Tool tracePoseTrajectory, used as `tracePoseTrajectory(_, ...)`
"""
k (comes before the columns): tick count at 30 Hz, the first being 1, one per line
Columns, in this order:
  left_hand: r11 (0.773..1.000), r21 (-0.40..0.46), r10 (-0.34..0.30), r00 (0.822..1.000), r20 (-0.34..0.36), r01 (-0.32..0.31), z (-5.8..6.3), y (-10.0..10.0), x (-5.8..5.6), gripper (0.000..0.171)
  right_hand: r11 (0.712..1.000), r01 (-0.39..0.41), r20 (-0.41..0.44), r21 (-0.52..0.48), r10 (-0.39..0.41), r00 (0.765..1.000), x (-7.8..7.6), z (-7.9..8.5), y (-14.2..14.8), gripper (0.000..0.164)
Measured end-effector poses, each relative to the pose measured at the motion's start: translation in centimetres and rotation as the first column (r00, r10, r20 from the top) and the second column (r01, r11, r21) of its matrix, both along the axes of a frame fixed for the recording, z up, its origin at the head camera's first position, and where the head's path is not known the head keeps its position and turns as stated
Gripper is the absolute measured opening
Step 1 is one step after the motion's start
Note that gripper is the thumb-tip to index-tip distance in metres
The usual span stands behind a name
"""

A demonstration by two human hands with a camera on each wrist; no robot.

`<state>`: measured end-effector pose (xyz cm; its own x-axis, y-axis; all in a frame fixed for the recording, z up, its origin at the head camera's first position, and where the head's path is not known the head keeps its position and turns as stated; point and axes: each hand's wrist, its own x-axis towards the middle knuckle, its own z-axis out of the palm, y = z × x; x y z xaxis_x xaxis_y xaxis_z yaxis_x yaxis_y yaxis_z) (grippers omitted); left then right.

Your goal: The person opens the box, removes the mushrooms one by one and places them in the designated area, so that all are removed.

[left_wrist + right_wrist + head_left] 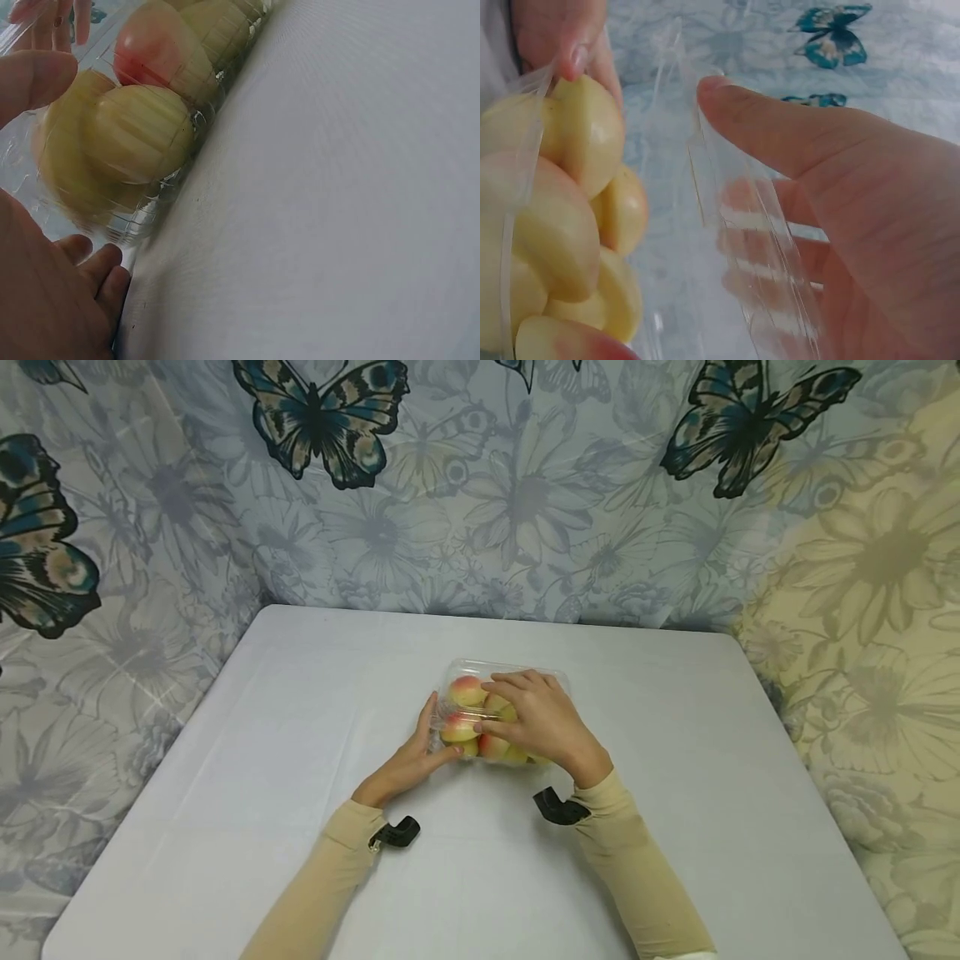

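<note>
1 clear plastic box near the middle of a white table, loaded with several yellow fruits blushed red; at its left end, the left hand, spread fairly wide between thumb and forefinger — thumb at the near left corner, forefinger up along the left side, the corner held between; in the left wrist view, thumb tip over the plastic, 3 fingertips bent just beside the box's end, contact there hard to tell; in the right wrist view, left thumb on the plastic edge, right beside 1 fruit.

Over the right part of the box, the right hand, narrow in grip — a thin clear flap pinched at its edge, thumb on the near face, fingers behind and visible through the plastic; a gap between flap and fruits; whether joined to the box, impossible to tell from these views.

On the forearms, 2 tan sleeves; at the wrists, 2 black devices, 1 on each; behind and beside the table, a flowered cloth, grey-blue turning yellow at right, printed with large dark butterflies.
</note>
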<state>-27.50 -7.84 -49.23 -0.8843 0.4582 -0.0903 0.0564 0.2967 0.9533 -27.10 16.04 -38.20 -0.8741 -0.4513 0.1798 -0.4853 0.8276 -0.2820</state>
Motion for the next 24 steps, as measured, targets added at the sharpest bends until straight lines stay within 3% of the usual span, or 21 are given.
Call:
tracePoseTrajectory(5,1.0,0.015,-0.001,1.0,-0.015,0.002,-0.1,0.1,-0.1,0.099,0.999,0.035,0.023,-0.006,-0.034,0.999,0.1,0.5,0.8,0.067)
tracePoseTrajectory(13,0.998,0.062,-0.001,1.0,-0.012,0.002,-0.3,0.1,-0.5,0.071,0.988,0.071,0.091,-0.134,-0.059,0.994,-0.4,1.1,3.1,0.058)
tracePoseTrajectory(19,0.997,0.082,-0.009,1.0,-0.019,0.011,-0.5,0.0,-0.5,0.069,0.958,0.136,0.178,-0.252,-0.092,0.98,-0.9,1.1,5.1,0.05)
tracePoseTrajectory(24,0.997,0.072,-0.009,1.0,-0.006,0.009,-0.3,-0.1,-0.3,0.069,0.925,0.207,0.291,-0.318,-0.113,0.95,-1.5,1.0,7.4,0.046)
